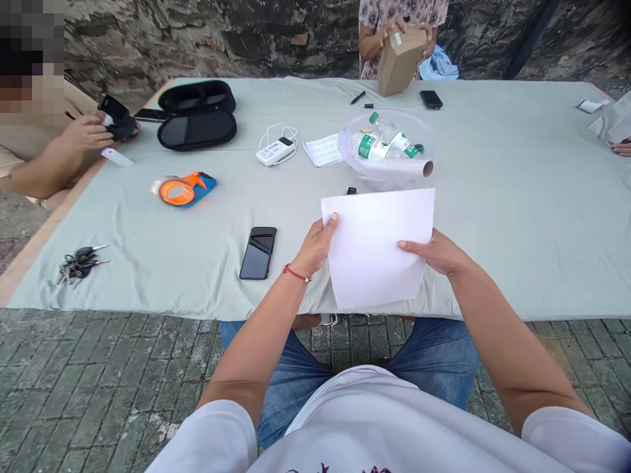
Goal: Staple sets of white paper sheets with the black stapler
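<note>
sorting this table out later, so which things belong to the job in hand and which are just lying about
Likely in use:
white paper, gripped by the left hand and right hand

Seemingly just lying about:
keys
nearer phone
tape dispenser
black case
printed sheets
plastic bottles

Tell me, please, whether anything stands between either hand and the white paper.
Nothing visible does: the left hand and the right hand both hold the white paper by its sides. The clear bowl stands beyond it, not between.
</note>
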`<state>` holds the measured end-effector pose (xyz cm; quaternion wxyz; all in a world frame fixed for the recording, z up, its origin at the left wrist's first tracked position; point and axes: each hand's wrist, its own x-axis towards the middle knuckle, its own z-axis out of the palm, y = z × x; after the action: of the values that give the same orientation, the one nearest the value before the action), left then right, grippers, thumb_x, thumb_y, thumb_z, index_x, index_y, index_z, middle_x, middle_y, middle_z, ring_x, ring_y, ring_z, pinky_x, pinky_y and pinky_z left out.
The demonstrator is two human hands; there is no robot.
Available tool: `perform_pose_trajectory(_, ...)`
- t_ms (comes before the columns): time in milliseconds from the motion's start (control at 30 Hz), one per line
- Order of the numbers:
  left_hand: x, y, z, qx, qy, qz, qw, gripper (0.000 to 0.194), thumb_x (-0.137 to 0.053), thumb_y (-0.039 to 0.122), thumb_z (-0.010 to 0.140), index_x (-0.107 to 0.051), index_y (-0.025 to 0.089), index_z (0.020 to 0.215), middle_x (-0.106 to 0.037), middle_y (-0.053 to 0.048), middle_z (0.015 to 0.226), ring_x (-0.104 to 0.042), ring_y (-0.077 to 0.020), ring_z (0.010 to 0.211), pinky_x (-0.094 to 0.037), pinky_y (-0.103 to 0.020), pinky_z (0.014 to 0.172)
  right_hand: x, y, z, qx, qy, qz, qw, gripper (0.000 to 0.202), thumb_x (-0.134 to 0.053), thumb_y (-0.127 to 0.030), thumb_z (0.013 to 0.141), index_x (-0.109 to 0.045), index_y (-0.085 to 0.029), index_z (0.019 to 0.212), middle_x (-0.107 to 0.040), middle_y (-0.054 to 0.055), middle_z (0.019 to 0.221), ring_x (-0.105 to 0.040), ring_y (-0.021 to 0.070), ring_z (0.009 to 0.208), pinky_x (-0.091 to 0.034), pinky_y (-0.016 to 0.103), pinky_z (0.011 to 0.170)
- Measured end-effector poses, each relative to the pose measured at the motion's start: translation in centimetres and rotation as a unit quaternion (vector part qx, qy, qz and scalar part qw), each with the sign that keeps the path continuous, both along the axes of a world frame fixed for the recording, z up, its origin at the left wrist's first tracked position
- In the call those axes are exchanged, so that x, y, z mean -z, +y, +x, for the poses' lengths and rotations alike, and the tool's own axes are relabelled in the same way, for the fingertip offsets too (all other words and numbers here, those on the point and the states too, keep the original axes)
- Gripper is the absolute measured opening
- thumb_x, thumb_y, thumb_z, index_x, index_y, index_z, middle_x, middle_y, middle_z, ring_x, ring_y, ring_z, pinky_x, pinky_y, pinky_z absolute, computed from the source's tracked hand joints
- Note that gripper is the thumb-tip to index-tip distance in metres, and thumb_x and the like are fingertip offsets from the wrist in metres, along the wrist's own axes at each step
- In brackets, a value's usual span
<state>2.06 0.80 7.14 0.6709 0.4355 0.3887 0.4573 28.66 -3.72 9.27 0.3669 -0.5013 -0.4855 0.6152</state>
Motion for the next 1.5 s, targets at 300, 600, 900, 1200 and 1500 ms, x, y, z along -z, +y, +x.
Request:
perform_pose_trajectory(300,5.8,-0.1,-0.3,0.004,-0.127,-0.173,0.977,0.046,-0.074,0.051,0.079,-0.068,0.011,0.101,-0.075,-0.016,0.099,-0.069,-0.0315,0.106,-0.051,-0.046,0.101,5.2,-0.3,-0.2,0.048,0.046,-0.174,0.982,0.047,-0.085,-0.039,0.07,-0.072,-0.017,0.109,-0.071,0.014,0.121,-0.067,0.031,0.111,-0.055,0.047,0.099)
perform_pose_trajectory(600,6.3,0.2,-0.5,0.017,-0.118,-0.179,0.977,0.044,-0.075,0.046,0.08,-0.067,0.011,0.104,-0.075,-0.015,0.095,-0.07,-0.0316,0.102,-0.054,-0.047,0.097,5.6,-0.1,0.3,0.038,0.088,-0.191,0.977,0.049,-0.084,-0.036,0.072,-0.071,-0.018,0.115,-0.071,0.012,0.122,-0.069,0.0285,0.108,-0.057,0.043,0.095)
perform_pose_trajectory(900,6.8,0.9,-1.5,-0.064,-0.116,-0.176,0.975,0.052,-0.075,0.041,0.079,-0.06,0.015,0.122,-0.072,-0.013,0.11,-0.067,-0.0298,0.109,-0.051,-0.048,0.1,7.6,-2.8,1.1,-0.006,0.09,-0.257,0.962,0.037,-0.084,-0.037,0.072,-0.076,-0.016,0.102,-0.076,0.012,0.108,-0.073,0.025,0.095,-0.059,0.036,0.087)
perform_pose_trajectory(1200,7.5,0.6,-0.5,-0.075,-0.11,-0.129,0.983,0.058,-0.078,0.04,0.074,-0.051,0.031,0.125,-0.068,0.0,0.101,-0.068,-0.0188,0.092,-0.055,-0.037,0.088,9.2,-4.9,0.7,0.045,0.109,-0.283,0.952,0.041,-0.083,-0.038,0.073,-0.072,-0.015,0.105,-0.075,0.014,0.107,-0.074,0.0265,0.092,-0.061,0.038,0.085)
perform_pose_trajectory(1500,9.0,1.0,-0.2,-0.129,-0.066,-0.162,0.976,0.04,-0.073,0.046,0.076,-0.056,0.026,0.106,-0.061,0.004,0.078,-0.062,-0.0139,0.072,-0.054,-0.029,0.072,10.4,-5.3,0.6,0.068,0.114,-0.272,0.953,0.039,-0.081,-0.039,0.076,-0.07,-0.018,0.107,-0.076,0.012,0.107,-0.075,0.0266,0.089,-0.062,0.041,0.083)
